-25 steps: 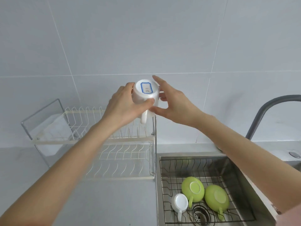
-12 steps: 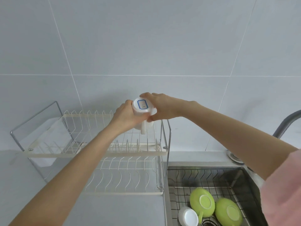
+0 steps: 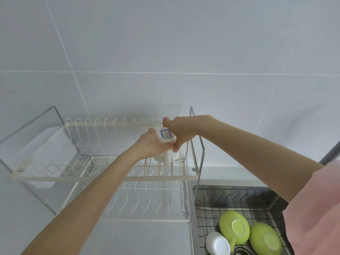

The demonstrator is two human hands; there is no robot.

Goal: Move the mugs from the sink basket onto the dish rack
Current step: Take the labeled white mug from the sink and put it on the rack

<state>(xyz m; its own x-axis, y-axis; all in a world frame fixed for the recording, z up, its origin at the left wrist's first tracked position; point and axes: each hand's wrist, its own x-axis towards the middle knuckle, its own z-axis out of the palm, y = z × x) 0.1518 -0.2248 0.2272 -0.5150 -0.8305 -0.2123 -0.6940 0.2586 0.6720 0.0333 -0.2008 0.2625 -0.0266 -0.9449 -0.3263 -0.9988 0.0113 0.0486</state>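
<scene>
Mugs are in two places: one white mug (image 3: 166,142) is held upside down over the right end of the upper tier of the dish rack (image 3: 103,178), and three others lie in the sink basket (image 3: 239,197) at the lower right. The held mug shows its base upward, with a blue-framed label on it, and its handle points down toward the camera, close to the cream wire prongs of the tier; I cannot tell if it touches them. The left hand (image 3: 150,144) is wrapped around the left side of this mug, and the right hand (image 3: 177,129) is closed over its right side and top edge, so both hands clamp the same mug between them. Both forearms are bare, and a pink sleeve (image 3: 312,208) covers the right upper arm. The rack has two tiers of cream wire inside a metal frame, and it stands on the grey counter (image 3: 128,240) against the grey tiled wall (image 3: 165,52). In the basket, two green mugs (image 3: 234,230) (image 3: 265,238) lie bottom up, side by side, and a small white mug (image 3: 218,243) lies just left of them.
</scene>
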